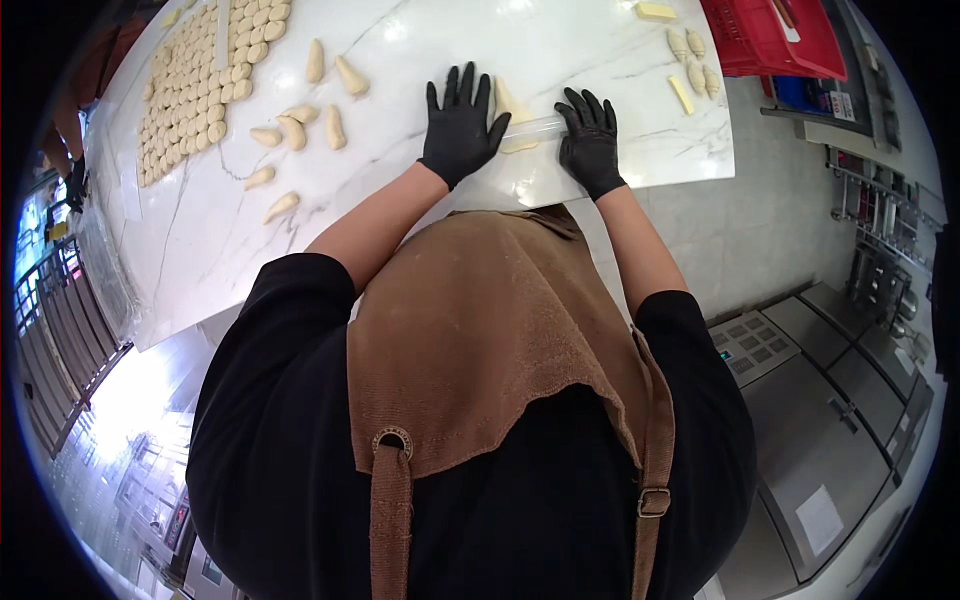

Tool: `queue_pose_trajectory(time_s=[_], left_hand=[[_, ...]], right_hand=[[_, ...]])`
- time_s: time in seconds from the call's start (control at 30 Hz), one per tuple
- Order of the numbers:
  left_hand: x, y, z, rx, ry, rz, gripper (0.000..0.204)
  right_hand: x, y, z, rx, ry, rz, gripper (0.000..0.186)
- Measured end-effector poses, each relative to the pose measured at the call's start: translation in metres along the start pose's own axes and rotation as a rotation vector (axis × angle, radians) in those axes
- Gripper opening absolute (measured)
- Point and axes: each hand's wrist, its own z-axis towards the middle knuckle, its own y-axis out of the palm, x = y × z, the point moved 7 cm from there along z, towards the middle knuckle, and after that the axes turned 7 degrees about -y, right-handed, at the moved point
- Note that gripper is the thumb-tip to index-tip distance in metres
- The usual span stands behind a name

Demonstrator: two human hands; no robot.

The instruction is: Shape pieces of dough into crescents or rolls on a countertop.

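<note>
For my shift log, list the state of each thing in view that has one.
Left gloved hand: open, fingers spread
Right gloved hand: open, palm down
Dough strip: looks flattened
Clear rolling pin: lying across the strip
Teardrop dough pieces: loose, unflattened
Small dough rounds: packed in rows
Dough rolls: rolled up, grouped
Brown apron: worn

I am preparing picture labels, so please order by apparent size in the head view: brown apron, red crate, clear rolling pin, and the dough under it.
1. Brown apron
2. Red crate
3. Clear rolling pin and dough under it: smallest, too alike to rank
</note>
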Motion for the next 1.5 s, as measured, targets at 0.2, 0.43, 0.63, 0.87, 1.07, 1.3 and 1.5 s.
queue_pose_trajectory(time_s=[0.2, 0.43, 0.63, 0.87, 1.07, 1.3, 1.5], left_hand=[[-0.023, -0.002, -0.005, -0.21, -0.309, -0.384, 0.057], [-0.041, 0.058, 0.055, -1.108, -0.591, -0.194, 0.056], [-0.037, 0.097, 0.059, -0.968, -0.367, -0.313, 0.054], [-0.038, 0.08, 0.058, -1.092, -0.362, -0.56, 0.042], [-0.022, 0.079, 0.059, -1.135, -0.07, -0.485, 0.037], [-0.009, 0.055, 0.083, -1.381, -0.13, -0.806, 0.028], [-0.065, 0.11, 0.082, -1.404, -0.5, -0.868, 0.024]], right_hand=[[-0.028, -0.03, -0.033, -0.024, 0.036, -0.02, 0.045], [-0.014, 0.006, -0.023, -0.373, 0.314, 0.075, 0.039], [-0.007, -0.004, 0.018, -0.19, 0.095, -0.019, 0.038], [-0.084, -0.006, -0.006, -0.056, 0.102, 0.011, 0.062], [-0.109, 0.003, -0.007, -0.258, 0.197, 0.142, 0.071], [-0.108, 0.017, -0.05, -0.223, 0.161, 0.225, 0.074], [-0.11, 0.024, -0.042, -0.246, 0.205, 0.231, 0.075]])
